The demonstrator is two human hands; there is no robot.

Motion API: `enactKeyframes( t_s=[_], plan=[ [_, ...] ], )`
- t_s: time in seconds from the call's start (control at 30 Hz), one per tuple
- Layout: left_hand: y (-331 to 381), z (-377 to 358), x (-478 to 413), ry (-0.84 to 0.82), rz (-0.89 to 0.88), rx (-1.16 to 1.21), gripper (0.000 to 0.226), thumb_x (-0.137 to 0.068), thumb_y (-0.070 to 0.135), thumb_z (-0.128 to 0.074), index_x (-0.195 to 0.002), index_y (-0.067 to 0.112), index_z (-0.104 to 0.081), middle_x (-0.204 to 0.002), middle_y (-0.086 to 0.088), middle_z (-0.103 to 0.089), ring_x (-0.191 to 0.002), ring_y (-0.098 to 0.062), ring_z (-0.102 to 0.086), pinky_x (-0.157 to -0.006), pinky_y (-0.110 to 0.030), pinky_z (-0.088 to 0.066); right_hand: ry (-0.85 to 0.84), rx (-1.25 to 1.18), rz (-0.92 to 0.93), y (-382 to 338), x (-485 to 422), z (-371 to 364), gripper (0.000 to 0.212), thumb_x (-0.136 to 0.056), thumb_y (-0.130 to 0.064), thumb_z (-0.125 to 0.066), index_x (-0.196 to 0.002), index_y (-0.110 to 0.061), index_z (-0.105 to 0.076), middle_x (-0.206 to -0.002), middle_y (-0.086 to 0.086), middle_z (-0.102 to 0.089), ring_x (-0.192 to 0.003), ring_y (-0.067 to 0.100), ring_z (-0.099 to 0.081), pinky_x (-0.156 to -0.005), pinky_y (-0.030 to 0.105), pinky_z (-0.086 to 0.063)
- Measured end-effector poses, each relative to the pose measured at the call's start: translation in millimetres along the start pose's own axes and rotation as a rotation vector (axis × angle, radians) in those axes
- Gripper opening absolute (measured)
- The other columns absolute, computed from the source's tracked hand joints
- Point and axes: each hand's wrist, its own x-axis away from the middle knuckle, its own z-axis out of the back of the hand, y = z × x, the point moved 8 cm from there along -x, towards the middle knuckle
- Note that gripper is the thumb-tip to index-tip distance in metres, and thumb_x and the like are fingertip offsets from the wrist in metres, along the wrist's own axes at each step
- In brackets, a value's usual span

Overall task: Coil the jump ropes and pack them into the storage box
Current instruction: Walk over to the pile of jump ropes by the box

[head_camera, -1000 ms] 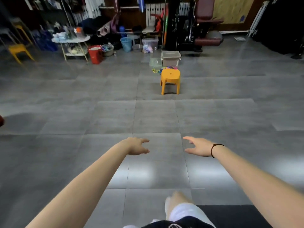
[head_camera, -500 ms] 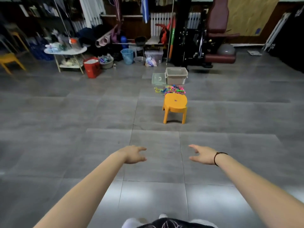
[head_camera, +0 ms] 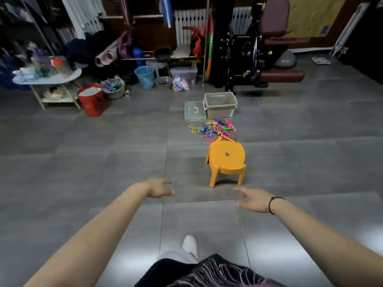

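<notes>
Both hands are empty: left hand [head_camera: 158,187] and right hand [head_camera: 251,199] reach out ahead of me above the grey floor, fingers loose and spread, holding nothing. What I'm after lies well ahead. The jump ropes [head_camera: 214,129] sit on the floor in one bright tangle of pink, yellow, green and blue cord. They are just beyond the orange stool [head_camera: 227,158] and just in front of the storage box [head_camera: 220,111], which stands open with its lid [head_camera: 194,110] flat on the floor to its left. I judge nothing done yet: no rope is coiled, and the box looks empty, though I can't see its whole bottom. The ropes should be light and limp, thin cord that slides and snags on its neighbours, so tugging a loop mid-length would likely drag the whole heap. What look like handles, short stiff pieces among the cords, are my best hold. I'd pinch one, draw its rope free, find its partner, then wind the cord into loops. Such coils tend to spring open, so I'd grip them until boxed.
</notes>
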Motion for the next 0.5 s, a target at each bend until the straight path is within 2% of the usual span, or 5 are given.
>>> enactKeyframes(
  t_s=[0.2, 0.3, 0.4, 0.5],
  plan=[
    [-17, 165, -90, 0.131, -0.065, 0.010, 0.056, -0.095, 0.050, -0.044, -0.146, 0.029, -0.032, -0.153, -0.001, -0.033, -0.140, -0.022, -0.030, -0.111, -0.028, -0.025, 0.090, -0.091, -0.078, 4, -98, 142, 0.060, -0.094, -0.043, -0.049, -0.147, -0.028, -0.024, -0.140, 0.004, -0.047, -0.126, 0.023, -0.048, -0.102, 0.029, -0.034],
    [-9, 203, -144, 0.095, -0.141, 0.011, 0.054, -0.095, 0.048, -0.046, -0.144, 0.031, -0.034, -0.153, 0.000, -0.033, -0.140, -0.021, -0.031, -0.111, -0.027, -0.024, 0.061, -0.155, -0.114, 8, -159, 173, 0.060, -0.094, -0.041, -0.049, -0.147, -0.029, -0.024, -0.140, 0.004, -0.046, -0.119, 0.025, -0.054, -0.098, 0.027, -0.036],
    [1, 219, -189, 0.038, -0.196, -0.041, 0.054, -0.095, 0.045, -0.047, -0.145, 0.032, -0.032, -0.153, 0.000, -0.033, -0.139, -0.022, -0.033, -0.109, -0.027, -0.025, 0.024, -0.198, -0.149, 10, -218, 193, 0.062, -0.094, -0.040, -0.050, -0.147, -0.027, -0.022, -0.142, 0.004, -0.045, -0.124, 0.022, -0.049, -0.099, 0.025, -0.035],
    [-10, 246, -256, -0.018, -0.172, -0.154, 0.057, -0.094, 0.049, -0.046, -0.146, 0.034, -0.029, -0.151, -0.004, -0.035, -0.137, -0.025, -0.035, -0.110, -0.031, -0.030, -0.030, -0.311, -0.164, 12, -292, 224, 0.063, -0.096, -0.036, -0.050, -0.149, -0.021, -0.018, -0.144, 0.005, -0.042, -0.130, 0.020, -0.043, -0.100, 0.023, -0.032]
  ],
)
